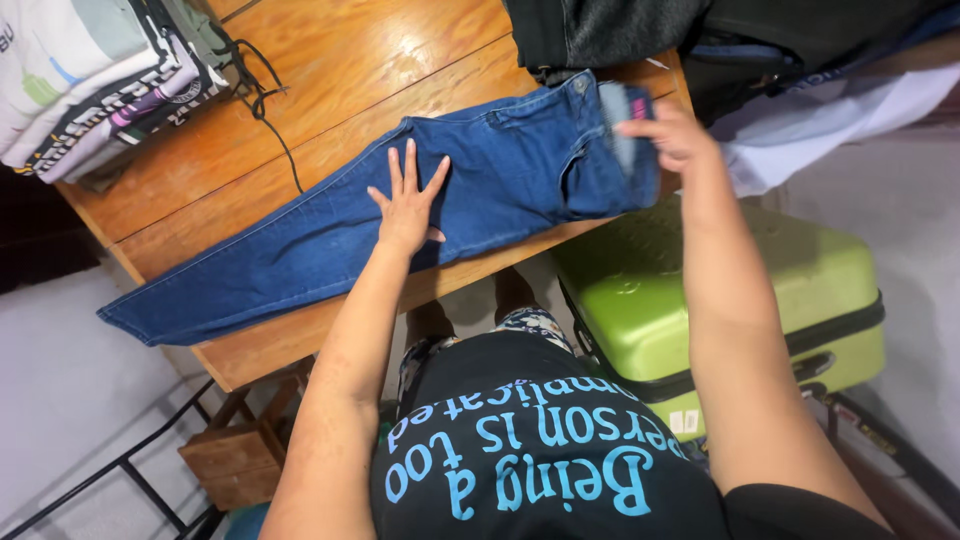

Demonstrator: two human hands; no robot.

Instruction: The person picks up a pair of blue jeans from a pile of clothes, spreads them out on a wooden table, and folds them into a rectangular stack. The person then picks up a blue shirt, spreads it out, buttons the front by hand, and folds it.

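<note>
Her left hand [408,205] lies flat, fingers spread, pressing the blue jeans [330,240] mid-thigh on the wooden table [330,70]; her right hand [675,135] pinches the waistband. She seems mid-fold; next the waist end likely needs carrying over. The folded clothes stack [90,80] is cut off.

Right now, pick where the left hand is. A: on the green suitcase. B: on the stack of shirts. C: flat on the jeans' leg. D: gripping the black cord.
C: the left hand lies palm down, fingers spread, on the jeans, while the right hand holds the waistband.
</note>
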